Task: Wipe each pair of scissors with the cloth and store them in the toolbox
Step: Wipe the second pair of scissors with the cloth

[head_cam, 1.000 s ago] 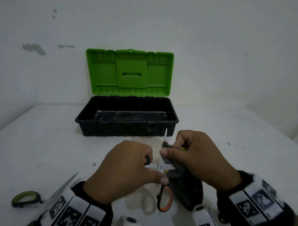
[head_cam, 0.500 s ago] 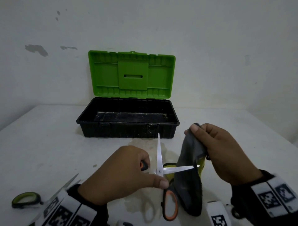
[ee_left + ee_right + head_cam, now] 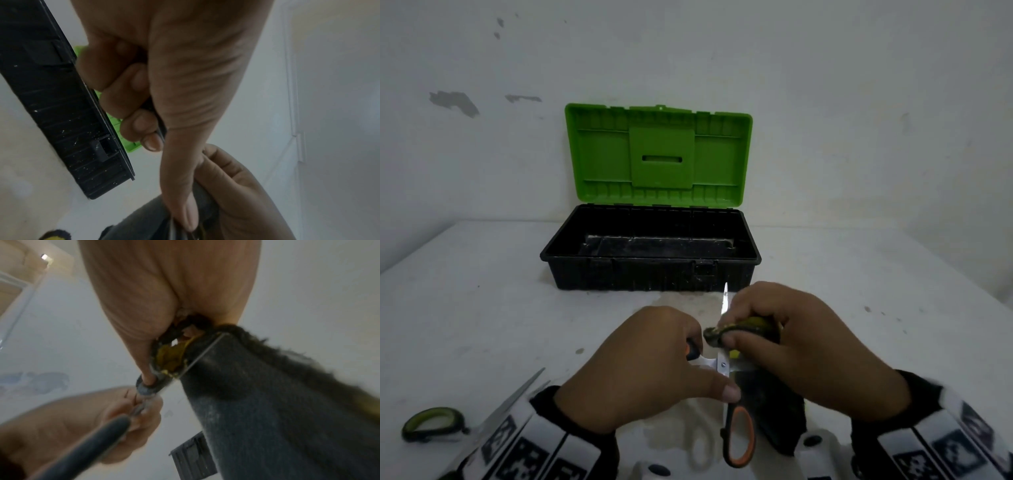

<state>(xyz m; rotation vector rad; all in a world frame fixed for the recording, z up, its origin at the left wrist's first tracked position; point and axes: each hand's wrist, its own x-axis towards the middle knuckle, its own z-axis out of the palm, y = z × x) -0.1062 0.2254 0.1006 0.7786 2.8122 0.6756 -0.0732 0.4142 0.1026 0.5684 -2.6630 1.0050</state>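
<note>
Holding a pair of open steel scissors with black and orange handles (image 3: 726,368) above the white table (image 3: 482,308), the left hand (image 3: 643,370) curls its fingers round one handle, thumb lying along the pivot. The right hand (image 3: 798,346) pinches a dark grey cloth with a yellow inner side (image 3: 767,404) round the blade that points right; the rest of the cloth hangs below. The other blade points up, its tip showing above the right hand. Behind the hands stands the black plastic toolbox with its bright green lid raised (image 3: 650,253) against the wall. At the lower left edge lies a second pair of scissors with a green and black handle (image 3: 434,423).
</note>
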